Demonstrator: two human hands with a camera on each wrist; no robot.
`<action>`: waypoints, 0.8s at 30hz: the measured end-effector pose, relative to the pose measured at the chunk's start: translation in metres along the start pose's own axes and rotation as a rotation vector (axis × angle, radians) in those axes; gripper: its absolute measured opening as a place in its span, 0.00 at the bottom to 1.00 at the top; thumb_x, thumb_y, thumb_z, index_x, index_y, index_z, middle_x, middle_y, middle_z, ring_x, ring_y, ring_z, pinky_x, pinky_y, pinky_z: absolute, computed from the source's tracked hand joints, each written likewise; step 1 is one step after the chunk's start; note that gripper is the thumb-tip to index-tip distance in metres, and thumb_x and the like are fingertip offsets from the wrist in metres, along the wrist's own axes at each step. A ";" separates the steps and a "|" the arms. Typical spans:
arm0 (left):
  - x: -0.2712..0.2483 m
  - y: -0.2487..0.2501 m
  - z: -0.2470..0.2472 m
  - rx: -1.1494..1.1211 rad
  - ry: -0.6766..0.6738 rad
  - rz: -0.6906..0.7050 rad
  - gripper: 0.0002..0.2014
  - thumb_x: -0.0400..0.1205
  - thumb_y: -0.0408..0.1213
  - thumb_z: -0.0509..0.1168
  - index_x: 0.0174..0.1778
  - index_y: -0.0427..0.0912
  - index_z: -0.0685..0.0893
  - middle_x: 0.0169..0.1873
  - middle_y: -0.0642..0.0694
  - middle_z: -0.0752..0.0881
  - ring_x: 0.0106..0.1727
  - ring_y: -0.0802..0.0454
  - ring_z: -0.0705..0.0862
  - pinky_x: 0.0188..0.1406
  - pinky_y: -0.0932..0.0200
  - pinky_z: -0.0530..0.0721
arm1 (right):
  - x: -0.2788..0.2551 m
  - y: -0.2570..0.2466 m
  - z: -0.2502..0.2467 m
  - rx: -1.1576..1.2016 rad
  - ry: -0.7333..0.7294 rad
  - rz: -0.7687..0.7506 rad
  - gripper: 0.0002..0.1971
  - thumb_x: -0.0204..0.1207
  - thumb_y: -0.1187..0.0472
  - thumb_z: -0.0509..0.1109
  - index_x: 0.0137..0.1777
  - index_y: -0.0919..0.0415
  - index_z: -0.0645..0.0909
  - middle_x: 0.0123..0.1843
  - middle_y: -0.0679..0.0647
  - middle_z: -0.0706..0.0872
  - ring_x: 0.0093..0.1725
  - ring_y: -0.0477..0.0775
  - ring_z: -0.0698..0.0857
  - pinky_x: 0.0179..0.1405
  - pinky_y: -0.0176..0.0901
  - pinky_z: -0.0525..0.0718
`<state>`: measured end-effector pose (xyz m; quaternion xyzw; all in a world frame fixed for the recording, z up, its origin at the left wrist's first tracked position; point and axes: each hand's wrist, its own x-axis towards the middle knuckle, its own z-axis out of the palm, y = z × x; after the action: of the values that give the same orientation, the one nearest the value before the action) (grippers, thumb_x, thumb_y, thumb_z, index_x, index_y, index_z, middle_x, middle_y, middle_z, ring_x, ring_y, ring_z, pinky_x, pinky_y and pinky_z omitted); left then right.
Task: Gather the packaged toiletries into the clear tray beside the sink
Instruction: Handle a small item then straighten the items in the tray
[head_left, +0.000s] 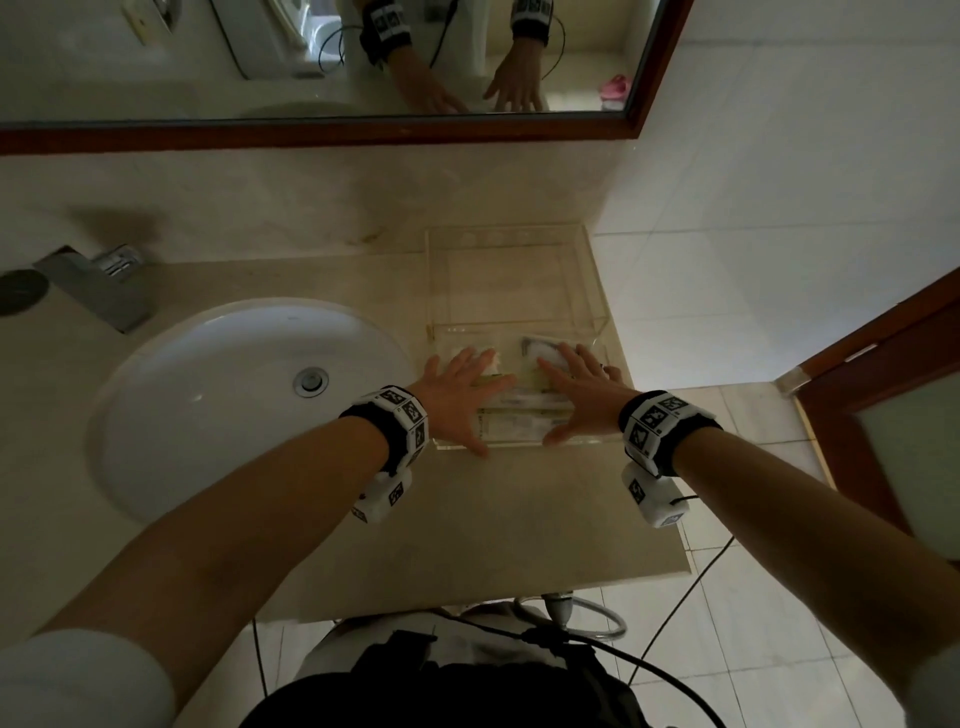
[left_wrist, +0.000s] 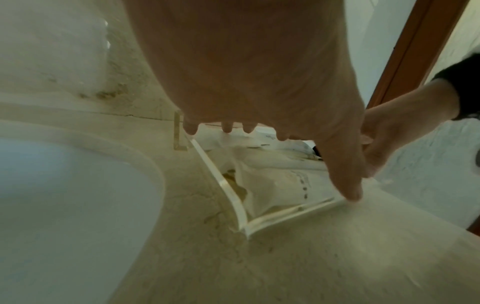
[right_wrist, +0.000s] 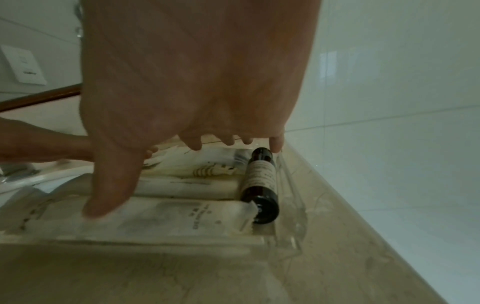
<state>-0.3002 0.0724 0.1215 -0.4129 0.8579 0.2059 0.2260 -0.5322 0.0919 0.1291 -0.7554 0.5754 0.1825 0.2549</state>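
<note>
Now both the left hand (head_left: 457, 395) and right hand (head_left: 582, 395) lie flat and unclenched on the packets (right_wrist: 161, 218) in the clear tray (left_wrist: 233, 197), and uneven pressing risks rolling the dark bottle (right_wrist: 259, 181) at 3 o'clock against its wall.

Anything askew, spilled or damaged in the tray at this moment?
Nothing stands out. The white packets lie flat in the clear tray, a dark bottle on its side along the right wall. No spill shows.

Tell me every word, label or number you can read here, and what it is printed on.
No text is legible.
Dark brown bottle lying in the clear plastic tray: pale label, print blurred.
White paper sachets in the tray: grey print and a small logo, too blurred to read.
Black-and-white wristbands: square code patterns only, no words.
</note>
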 end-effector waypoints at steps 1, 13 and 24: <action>-0.002 -0.002 0.000 -0.025 0.030 0.000 0.52 0.72 0.68 0.65 0.83 0.60 0.40 0.83 0.48 0.30 0.83 0.43 0.31 0.79 0.28 0.40 | -0.001 0.001 -0.002 0.053 0.028 0.019 0.57 0.66 0.32 0.72 0.84 0.46 0.37 0.85 0.54 0.31 0.84 0.60 0.32 0.81 0.69 0.43; -0.015 -0.022 -0.010 -0.179 0.311 -0.424 0.24 0.87 0.48 0.50 0.74 0.36 0.67 0.59 0.37 0.82 0.55 0.39 0.83 0.48 0.51 0.77 | -0.010 0.009 -0.018 0.248 0.323 0.474 0.20 0.83 0.50 0.56 0.66 0.64 0.71 0.62 0.63 0.82 0.58 0.65 0.82 0.50 0.50 0.78; -0.010 -0.029 -0.012 -0.344 0.163 -0.548 0.11 0.80 0.42 0.60 0.47 0.36 0.77 0.44 0.42 0.82 0.43 0.44 0.82 0.39 0.56 0.78 | -0.008 0.016 -0.017 0.211 0.241 0.516 0.10 0.80 0.55 0.62 0.47 0.62 0.74 0.45 0.59 0.81 0.42 0.60 0.79 0.42 0.46 0.77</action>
<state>-0.2743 0.0551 0.1323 -0.6755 0.6828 0.2457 0.1306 -0.5497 0.0848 0.1439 -0.5697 0.7902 0.0896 0.2071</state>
